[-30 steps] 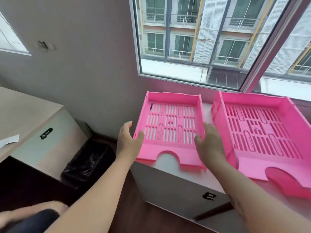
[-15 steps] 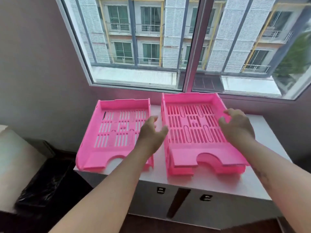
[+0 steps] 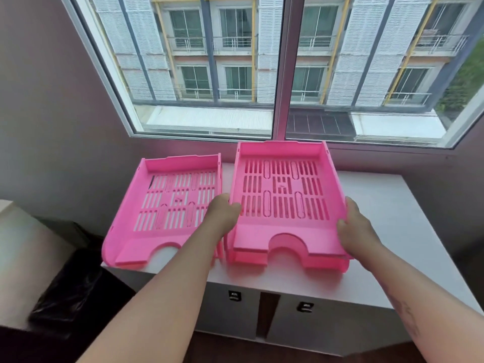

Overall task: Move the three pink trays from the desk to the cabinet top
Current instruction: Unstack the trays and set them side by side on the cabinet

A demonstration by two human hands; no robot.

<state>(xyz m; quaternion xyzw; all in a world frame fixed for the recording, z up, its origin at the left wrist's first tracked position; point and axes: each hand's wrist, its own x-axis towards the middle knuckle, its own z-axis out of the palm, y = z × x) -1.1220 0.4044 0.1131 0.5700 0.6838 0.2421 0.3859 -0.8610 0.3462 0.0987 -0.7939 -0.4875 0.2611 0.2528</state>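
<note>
Pink slotted trays sit on the white cabinet top (image 3: 379,205) under the window. One pink tray (image 3: 167,203) lies alone on the left. To its right, the top pink tray (image 3: 282,189) rests on another pink tray (image 3: 327,264), whose front edge shows beneath it. My left hand (image 3: 222,216) grips the top tray's left wall. My right hand (image 3: 353,229) grips its right wall near the front corner. The top tray looks slightly raised at the front.
The window sill and wall stand right behind the trays. A black-lined waste bin (image 3: 65,292) sits on the floor at the left, beside a light desk corner (image 3: 15,231). Cabinet doors with two dark handles (image 3: 303,307) face me below.
My hands left the left tray, moved right and closed on both sides of the top right tray. My view swung right, centring the cabinet.
</note>
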